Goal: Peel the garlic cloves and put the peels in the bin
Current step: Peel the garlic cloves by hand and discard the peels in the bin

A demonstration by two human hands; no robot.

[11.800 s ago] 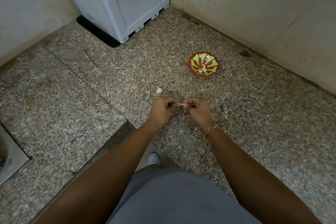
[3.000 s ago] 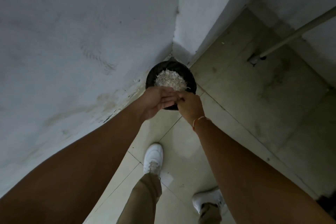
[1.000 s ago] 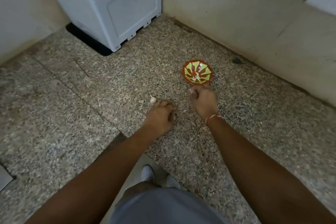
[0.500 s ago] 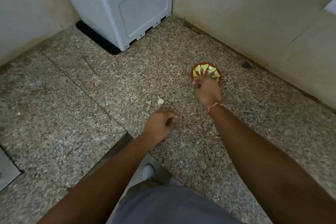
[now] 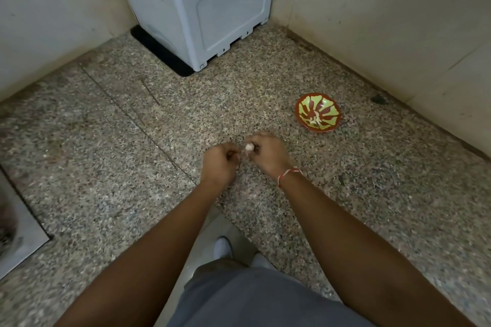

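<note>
Both hands are held over the speckled stone counter [image 5: 345, 194], close together but with a narrow gap between them; the right hand [image 5: 268, 154] has its fingers curled and pinches a garlic clove [image 5: 249, 146] at the fingertips, on the side facing the left hand; the clove is pale, rounded, and raised clear of the counter surface. The left hand [image 5: 220, 163] lies just beside the clove, fingers curled inward toward the palm; whether its fingertips touch the clove, or hold any peel, cannot be determined from this view. A red-and-white thread band [image 5: 288, 174] encircles the right wrist.

Beyond the right hand and outward to its far side, well apart from it, a small bowl [image 5: 333, 109] with a red and yellow-green radial pattern rests on the counter; pale pieces [image 5: 316, 121] lie at its centre, too small to identify with certainty. Farther beyond the left hand, a grey plastic appliance [image 5: 202, 5] stands in the corner on a black base [image 5: 159, 53]; cream walls [image 5: 385, 21] close the counter on both sides. Below the forearms, grey clothing [image 5: 260, 297] and a white shoe [image 5: 222, 248] are visible past the counter edge.
</note>
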